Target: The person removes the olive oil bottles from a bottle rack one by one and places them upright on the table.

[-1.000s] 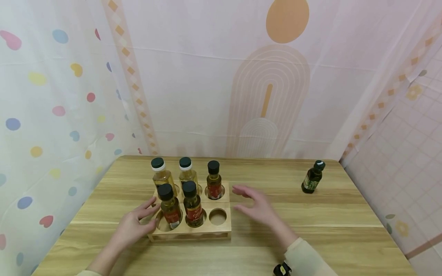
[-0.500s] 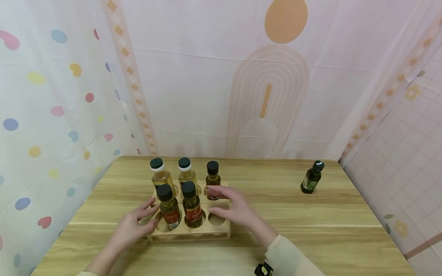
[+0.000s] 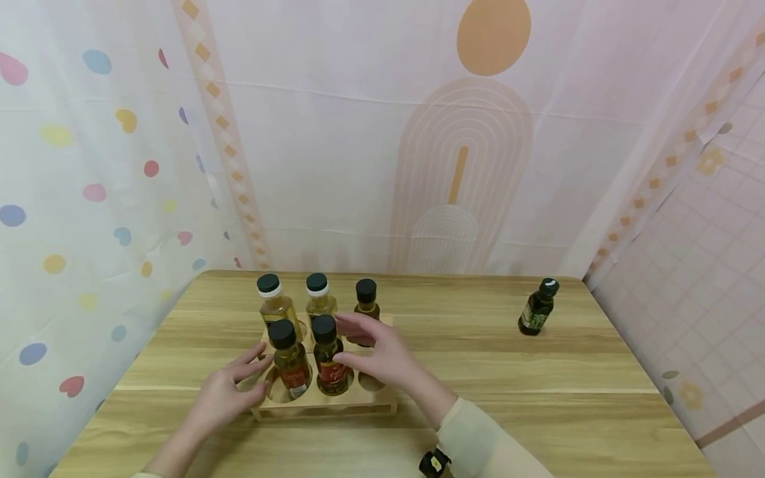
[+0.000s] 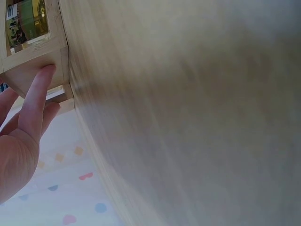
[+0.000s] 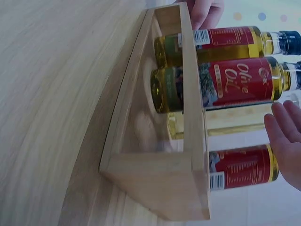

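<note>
A two-tier wooden bottle rack stands on the table. My left hand rests its fairly straight fingers against the rack's left end panel. My right hand reaches over the rack's right side, thumb and fingers spread around the front middle olive oil bottle. In the right wrist view, the fingertips are just short of that bottle's neck. Beside it leans the front left bottle, also red-labelled. The front right hole is partly behind my right hand.
In the rack's back row are two pale oil bottles with dark green caps and a black-capped bottle, partly hidden by my right hand. A small dark green bottle stands at the table's far right. A patterned curtain hangs behind the table.
My right hand has moved left, from beside the rack's right end to over it, around the front middle bottle. My left hand stays at the rack's left end.
</note>
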Tool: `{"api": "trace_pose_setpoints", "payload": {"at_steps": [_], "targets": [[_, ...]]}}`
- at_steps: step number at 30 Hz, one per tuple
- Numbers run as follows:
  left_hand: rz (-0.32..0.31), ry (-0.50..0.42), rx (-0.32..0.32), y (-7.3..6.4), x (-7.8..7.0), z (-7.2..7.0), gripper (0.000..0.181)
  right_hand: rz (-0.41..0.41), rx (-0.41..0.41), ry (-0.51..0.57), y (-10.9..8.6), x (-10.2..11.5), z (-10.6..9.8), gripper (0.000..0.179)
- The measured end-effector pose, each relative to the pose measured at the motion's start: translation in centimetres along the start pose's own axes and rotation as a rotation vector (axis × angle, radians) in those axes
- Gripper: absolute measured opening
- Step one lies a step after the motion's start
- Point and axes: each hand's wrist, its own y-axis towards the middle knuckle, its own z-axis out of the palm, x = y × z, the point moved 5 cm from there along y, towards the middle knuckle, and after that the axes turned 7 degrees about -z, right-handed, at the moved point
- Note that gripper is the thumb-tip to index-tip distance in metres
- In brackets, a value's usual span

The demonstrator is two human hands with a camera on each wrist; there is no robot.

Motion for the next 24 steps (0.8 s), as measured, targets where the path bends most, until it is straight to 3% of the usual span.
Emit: {"api": "trace_pose_setpoints", "payload": {"at_steps": [8, 24], "targets": [[0.014, 0.006, -0.005, -0.1, 0.0, 0.0, 0.042, 0.037, -0.029, 0.091, 0.8, 0.2, 0.8, 0.058], [-0.007, 0.002, 0.006, 0.0, 0.0, 0.0, 0.042, 0.086, -0.086, 0.101, 1.7, 0.8, 1.2, 0.049]]}}
